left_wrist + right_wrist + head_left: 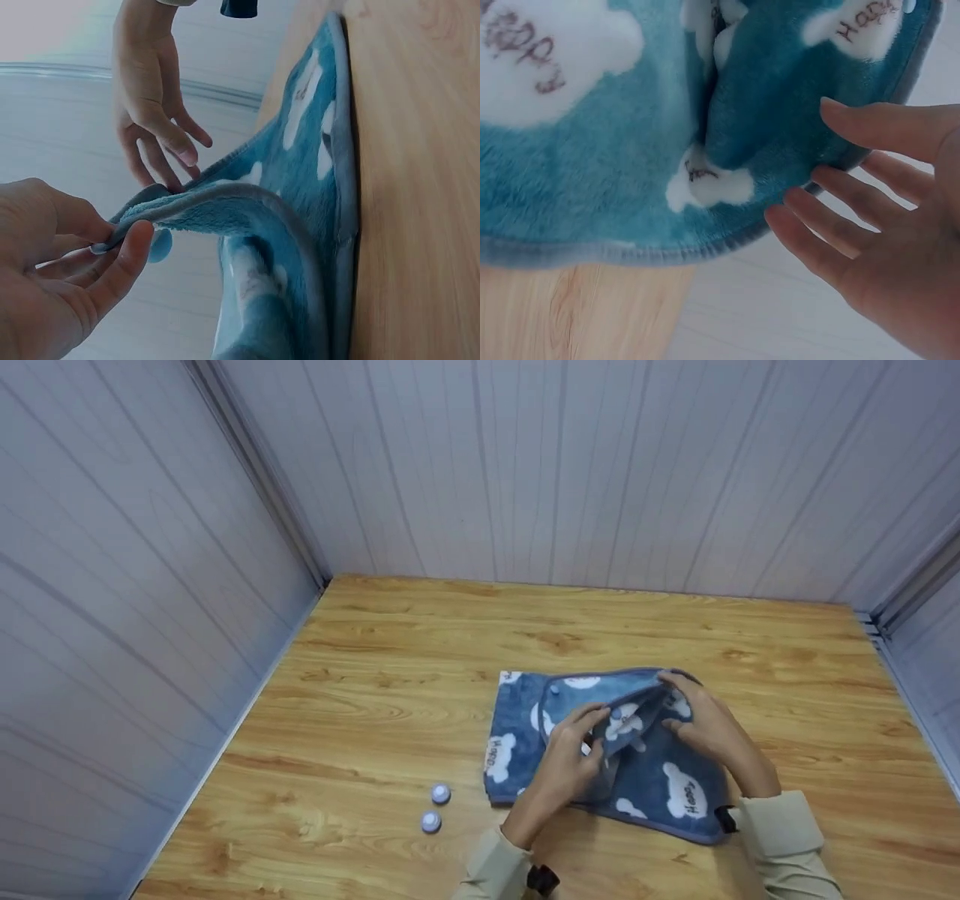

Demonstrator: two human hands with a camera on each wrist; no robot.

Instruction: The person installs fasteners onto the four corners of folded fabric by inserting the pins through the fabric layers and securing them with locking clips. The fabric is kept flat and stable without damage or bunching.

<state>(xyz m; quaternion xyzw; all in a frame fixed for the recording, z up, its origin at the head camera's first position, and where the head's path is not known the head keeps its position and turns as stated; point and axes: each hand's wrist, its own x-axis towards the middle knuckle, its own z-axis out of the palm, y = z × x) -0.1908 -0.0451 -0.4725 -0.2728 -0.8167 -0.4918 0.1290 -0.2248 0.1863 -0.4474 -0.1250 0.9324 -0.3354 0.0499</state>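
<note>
A blue fleece blanket (pixel 652 780) with white bear heads, "Happy" lettering and grey edging lies partly folded on the table. My left hand (pixel 564 761) pinches a raised, edged corner of it between thumb and fingers. In the left wrist view that hand (pixel 56 262) has a round blue button (pixel 160 245) hanging just by its fingertips. My right hand (pixel 712 727) is at the far right part of the lifted fold. Its fingers are spread and loosely extended in the right wrist view, with the fingertips (pixel 795 199) right at the blanket's edging (pixel 731 244).
Two small pale round pieces (pixel 440 793) sit on the wooden table (pixel 360 720), left of the blanket. Another blue button (pixel 555 689) shows on the blanket's upper left part. Pale panel walls (pixel 525 472) rise behind the table and on both sides.
</note>
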